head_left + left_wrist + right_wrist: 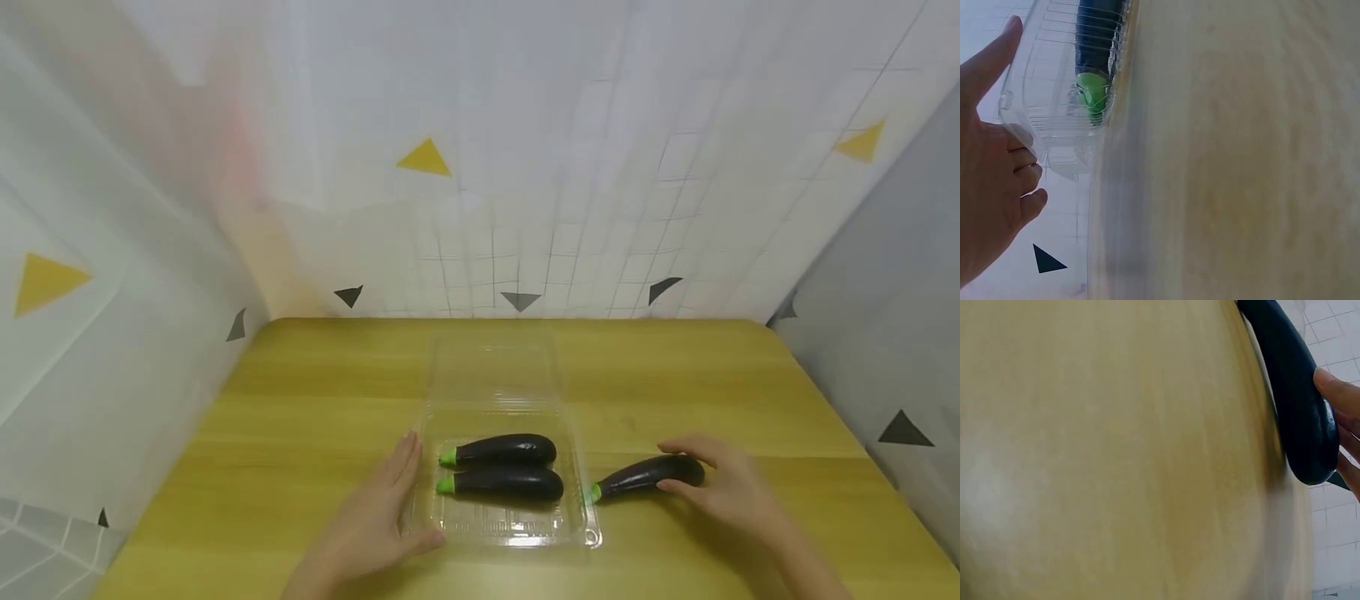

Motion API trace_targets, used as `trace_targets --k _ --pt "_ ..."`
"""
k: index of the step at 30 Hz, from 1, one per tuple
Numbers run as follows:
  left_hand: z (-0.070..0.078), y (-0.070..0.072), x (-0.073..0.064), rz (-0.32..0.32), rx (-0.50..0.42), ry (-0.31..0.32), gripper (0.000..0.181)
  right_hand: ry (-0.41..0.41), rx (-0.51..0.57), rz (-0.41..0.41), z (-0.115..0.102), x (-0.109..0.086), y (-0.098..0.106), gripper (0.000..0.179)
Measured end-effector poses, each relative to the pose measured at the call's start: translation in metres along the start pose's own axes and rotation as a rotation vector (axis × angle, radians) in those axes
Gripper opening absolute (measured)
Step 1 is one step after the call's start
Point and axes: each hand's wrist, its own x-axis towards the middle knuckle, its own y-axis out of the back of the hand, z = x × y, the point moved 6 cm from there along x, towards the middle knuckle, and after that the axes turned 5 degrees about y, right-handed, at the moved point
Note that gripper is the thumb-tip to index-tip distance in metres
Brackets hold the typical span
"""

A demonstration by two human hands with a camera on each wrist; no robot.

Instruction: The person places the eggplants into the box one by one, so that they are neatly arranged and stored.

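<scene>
A clear plastic clamshell box (495,532) lies with its lid (491,371) folded back, away from me. Inside, two dark eggplants with green stem ends, a rear one (510,450) and a front one (510,483), lie side by side, stems to the left. My left hand (371,521) rests against the box's left side, fingers extended and thumb spread by the near corner. Just right of the box, my right hand (731,493) holds a third eggplant (637,477) by its thick end, between thumb and fingers. Its green stem points left, close to the box's right rim.
The wooden table (315,367) bears the box and has rounded far corners. A pale back wall (517,217) with yellow and black triangles stands behind it, with side walls at left and right.
</scene>
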Motion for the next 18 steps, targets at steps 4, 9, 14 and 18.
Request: trace_targets --k 4,9,14,18 --pt "0.000 -0.003 -0.003 0.012 -0.014 -0.004 0.112 0.020 -0.008 0.007 0.002 -0.006 -0.005 0.052" --pt "0.000 -0.012 -0.008 -0.025 -0.041 0.014 0.112 -0.008 -0.029 -0.005 0.004 -0.018 -0.007 0.052" --pt "0.001 -0.009 -0.006 -0.005 -0.040 -0.003 0.110 0.001 -0.085 -0.015 0.003 -0.013 -0.008 0.053" --pt "0.001 -0.002 -0.002 0.024 -0.022 -0.024 0.110 -0.003 -0.124 -0.027 0.003 -0.006 -0.008 0.053"
